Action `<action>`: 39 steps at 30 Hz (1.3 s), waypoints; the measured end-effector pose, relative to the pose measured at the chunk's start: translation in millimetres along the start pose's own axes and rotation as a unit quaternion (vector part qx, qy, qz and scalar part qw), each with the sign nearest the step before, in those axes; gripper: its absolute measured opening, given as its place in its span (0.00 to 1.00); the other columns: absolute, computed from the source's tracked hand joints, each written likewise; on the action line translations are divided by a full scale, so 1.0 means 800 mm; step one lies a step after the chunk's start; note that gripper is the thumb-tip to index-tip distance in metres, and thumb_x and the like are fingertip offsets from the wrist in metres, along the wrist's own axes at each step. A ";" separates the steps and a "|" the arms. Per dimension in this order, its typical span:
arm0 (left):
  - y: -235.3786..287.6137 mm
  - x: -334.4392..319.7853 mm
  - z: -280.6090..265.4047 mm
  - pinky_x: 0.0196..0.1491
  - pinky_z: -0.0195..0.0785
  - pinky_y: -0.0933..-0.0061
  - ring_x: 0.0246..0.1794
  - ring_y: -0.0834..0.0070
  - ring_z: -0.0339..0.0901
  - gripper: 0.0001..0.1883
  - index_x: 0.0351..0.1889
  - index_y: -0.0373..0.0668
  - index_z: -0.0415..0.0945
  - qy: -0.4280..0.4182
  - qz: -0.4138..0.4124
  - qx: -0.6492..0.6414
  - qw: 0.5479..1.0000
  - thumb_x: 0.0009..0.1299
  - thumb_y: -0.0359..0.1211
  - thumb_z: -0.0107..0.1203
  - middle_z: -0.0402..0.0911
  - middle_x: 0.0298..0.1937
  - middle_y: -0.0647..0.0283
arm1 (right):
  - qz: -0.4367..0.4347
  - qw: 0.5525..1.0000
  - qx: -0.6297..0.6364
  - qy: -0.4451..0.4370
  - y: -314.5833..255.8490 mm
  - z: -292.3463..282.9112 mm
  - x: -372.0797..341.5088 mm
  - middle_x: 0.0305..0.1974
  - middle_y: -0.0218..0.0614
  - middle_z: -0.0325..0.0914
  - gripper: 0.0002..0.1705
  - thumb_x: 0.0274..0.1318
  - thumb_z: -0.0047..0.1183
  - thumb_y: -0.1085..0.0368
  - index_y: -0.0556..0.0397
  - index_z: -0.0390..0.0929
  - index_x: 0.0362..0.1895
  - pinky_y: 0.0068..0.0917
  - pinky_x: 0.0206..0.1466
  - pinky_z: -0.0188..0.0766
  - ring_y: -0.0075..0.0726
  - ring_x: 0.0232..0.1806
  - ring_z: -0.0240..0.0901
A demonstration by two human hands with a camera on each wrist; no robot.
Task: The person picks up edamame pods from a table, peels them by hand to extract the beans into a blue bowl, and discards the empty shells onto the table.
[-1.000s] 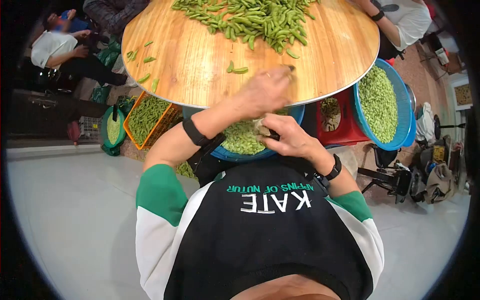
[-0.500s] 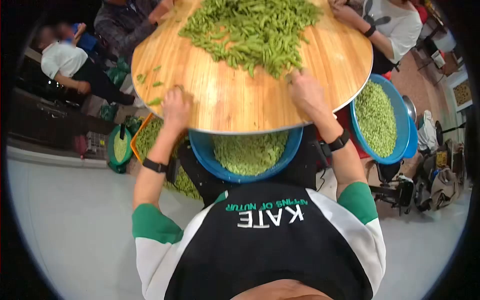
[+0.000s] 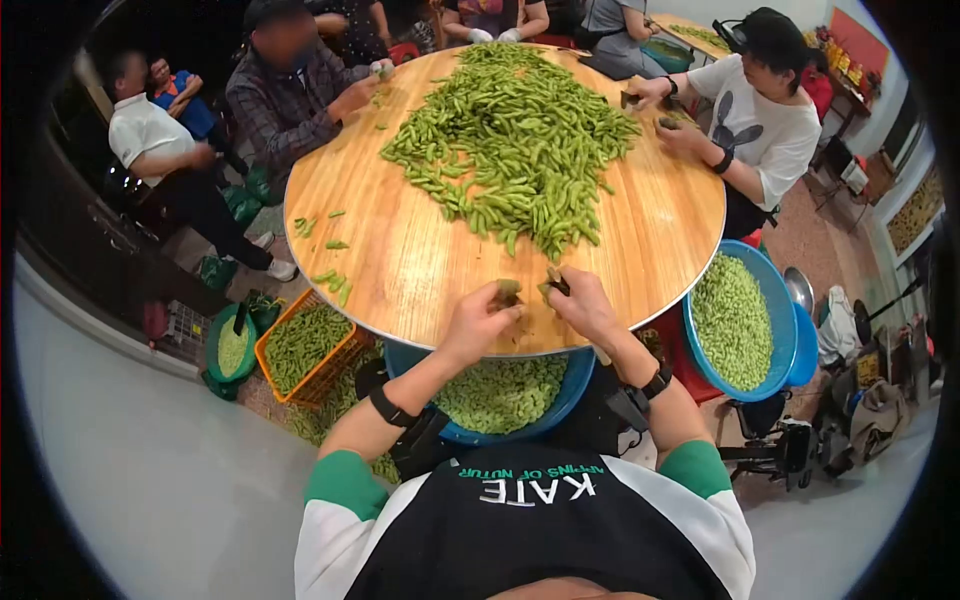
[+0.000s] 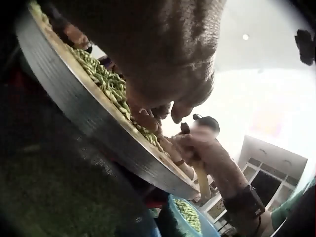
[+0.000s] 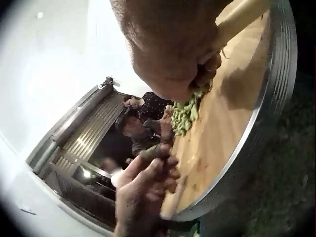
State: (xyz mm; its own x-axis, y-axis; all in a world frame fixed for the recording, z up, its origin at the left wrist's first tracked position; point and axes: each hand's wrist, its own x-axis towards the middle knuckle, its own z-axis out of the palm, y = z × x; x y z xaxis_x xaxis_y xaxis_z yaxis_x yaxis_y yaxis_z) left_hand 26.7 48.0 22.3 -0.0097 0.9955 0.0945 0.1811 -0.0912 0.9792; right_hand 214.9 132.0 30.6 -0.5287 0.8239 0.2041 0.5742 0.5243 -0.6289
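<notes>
Near the front edge of the round wooden table (image 3: 400, 290), my left hand (image 3: 480, 320) has its fingers loosely bent, and a dark greenish covering (image 5: 154, 150) shows on one finger in the right wrist view. No pod is visible in that hand. Just right of it, my right hand (image 3: 585, 308) grips a tool with a pale handle (image 5: 244, 20), which sticks out behind the palm; its working end is hidden by the fingers. The hands are close but apart. A large heap of green pods (image 3: 520, 140) lies beyond them.
Under the table edge sits a blue basin of shelled beans (image 3: 500, 395); another blue basin (image 3: 735, 325) is at right. An orange crate (image 3: 310, 350) of pods stands at left. People sit around the table, one in a white shirt (image 3: 780, 130) at right. Several loose pods (image 3: 335, 285) lie at left.
The head view has tilted up, showing more of the table and people. My hands, spread apart on the table half a second ago, have come close together near its front edge.
</notes>
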 end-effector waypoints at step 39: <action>-0.003 0.046 -0.139 0.44 0.70 0.60 0.43 0.56 0.75 0.11 0.42 0.40 0.77 0.087 0.143 0.409 0.897 0.61 0.26 0.52 0.76 0.42 0.54 | 0.156 0.853 0.497 0.039 0.007 0.030 -0.031 0.35 0.35 0.73 0.18 0.64 0.39 0.70 0.60 0.66 0.58 0.14 0.19 0.60 0.17 0.23 0.65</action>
State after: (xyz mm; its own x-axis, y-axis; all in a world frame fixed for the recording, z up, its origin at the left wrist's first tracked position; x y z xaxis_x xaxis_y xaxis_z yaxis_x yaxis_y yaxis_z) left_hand -83.4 82.3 43.2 0.0121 0.9093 0.4160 0.8609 -0.2211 0.4583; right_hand 216.4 109.3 4.3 -0.3821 0.9219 -0.0640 -0.1538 -0.1317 -0.9793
